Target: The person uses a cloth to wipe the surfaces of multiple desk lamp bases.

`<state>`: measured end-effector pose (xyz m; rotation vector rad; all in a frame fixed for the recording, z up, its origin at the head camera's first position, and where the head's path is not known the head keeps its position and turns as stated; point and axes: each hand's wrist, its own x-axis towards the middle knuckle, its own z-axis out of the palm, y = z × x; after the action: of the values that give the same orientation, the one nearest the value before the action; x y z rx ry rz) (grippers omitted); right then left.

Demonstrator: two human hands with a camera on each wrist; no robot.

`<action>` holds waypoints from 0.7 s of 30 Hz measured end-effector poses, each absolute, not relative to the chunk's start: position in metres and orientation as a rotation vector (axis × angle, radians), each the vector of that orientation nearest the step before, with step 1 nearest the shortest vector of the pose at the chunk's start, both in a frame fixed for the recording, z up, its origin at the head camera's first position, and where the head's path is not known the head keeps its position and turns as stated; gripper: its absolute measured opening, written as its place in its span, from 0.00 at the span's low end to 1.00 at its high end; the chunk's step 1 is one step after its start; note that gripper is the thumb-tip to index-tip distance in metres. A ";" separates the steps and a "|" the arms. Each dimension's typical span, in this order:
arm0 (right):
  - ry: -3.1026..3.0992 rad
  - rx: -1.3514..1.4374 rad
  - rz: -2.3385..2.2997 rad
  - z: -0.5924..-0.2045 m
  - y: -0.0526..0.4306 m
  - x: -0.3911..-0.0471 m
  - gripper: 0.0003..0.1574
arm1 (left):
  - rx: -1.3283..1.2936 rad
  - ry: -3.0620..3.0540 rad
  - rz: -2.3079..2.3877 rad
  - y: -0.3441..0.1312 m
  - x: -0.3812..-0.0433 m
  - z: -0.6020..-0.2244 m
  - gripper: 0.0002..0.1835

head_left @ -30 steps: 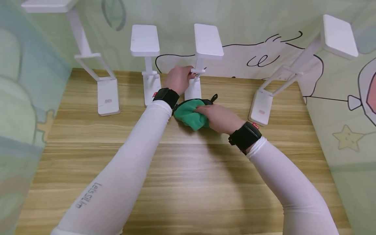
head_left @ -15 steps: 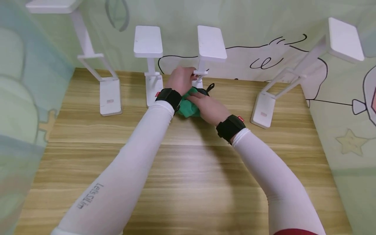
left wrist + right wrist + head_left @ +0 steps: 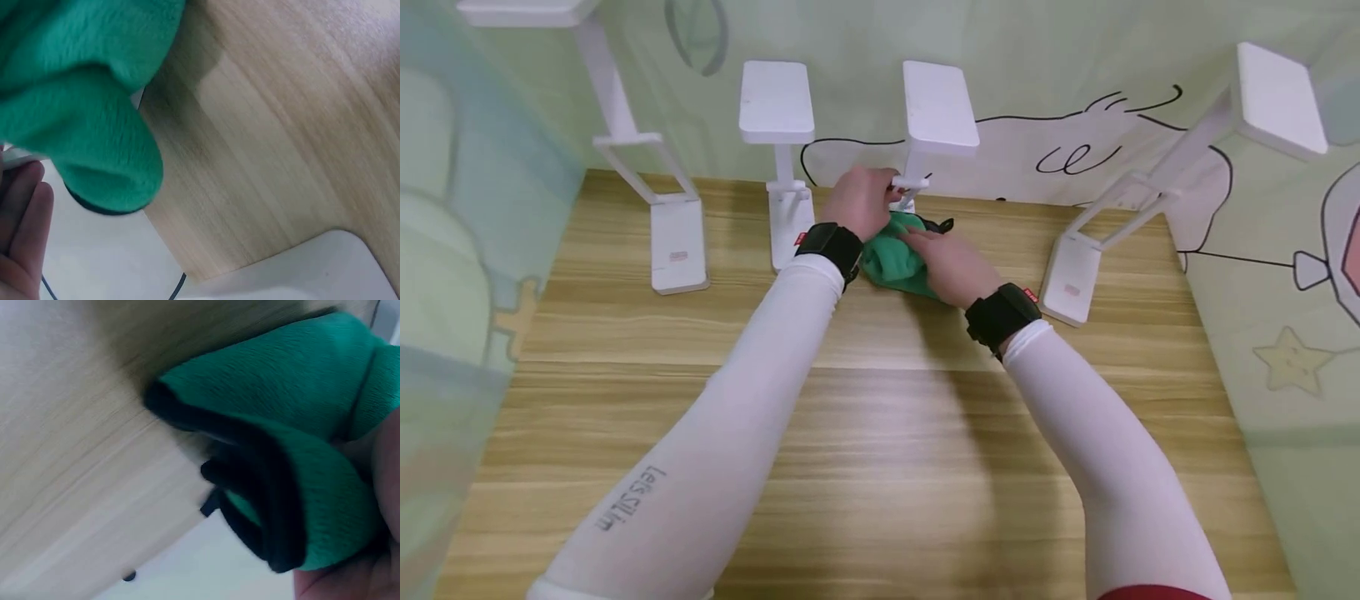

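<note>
My left hand (image 3: 859,202) grips a white folding desk lamp (image 3: 938,108), its fingers at the hinge low on the stem. In the left wrist view some of those fingers (image 3: 28,231) show beside the white lamp part. My right hand (image 3: 958,265) holds a bunched green cloth (image 3: 895,257) with black edging against that lamp's base, which it mostly hides. The right wrist view has the cloth (image 3: 269,381) folded over, its dark trim and a small loop facing the camera, thumb and fingers pinching it from the right.
Close on the left stands a second white lamp (image 3: 777,100). Another lamp (image 3: 677,242) is at the far left and one more (image 3: 1071,279) at the right. The wooden tabletop (image 3: 880,450) meets patterned walls (image 3: 1075,50) at the back and sides.
The right hand has pushed the cloth back along the lamp base, bunching it tighter, then shifted slightly right in the last half second. My left hand stays at the hinge.
</note>
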<state>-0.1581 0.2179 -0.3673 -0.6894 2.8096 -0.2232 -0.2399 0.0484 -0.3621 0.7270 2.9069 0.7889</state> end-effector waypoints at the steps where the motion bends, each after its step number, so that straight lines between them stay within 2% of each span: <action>1: 2.797 -0.697 -0.215 -0.365 0.218 -0.155 0.33 | 0.719 2.909 0.786 0.048 -0.240 -0.362 0.09; 8: 2.700 -0.806 -0.192 -0.351 0.220 -0.136 0.29 | 0.650 2.956 0.697 0.046 -0.242 -0.368 0.13; 17: 2.638 -0.779 -0.268 -0.343 0.230 -0.130 0.31 | 0.677 3.015 0.558 0.043 -0.239 -0.374 0.19; 21: 2.669 -0.749 -0.277 -0.338 0.239 -0.126 0.32 | 0.804 3.147 0.498 0.050 -0.233 -0.372 0.21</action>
<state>-0.1259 0.2394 -0.3381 -0.7494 2.6688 -0.2768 -0.2332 0.0505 -0.3718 0.8039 3.1466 0.4981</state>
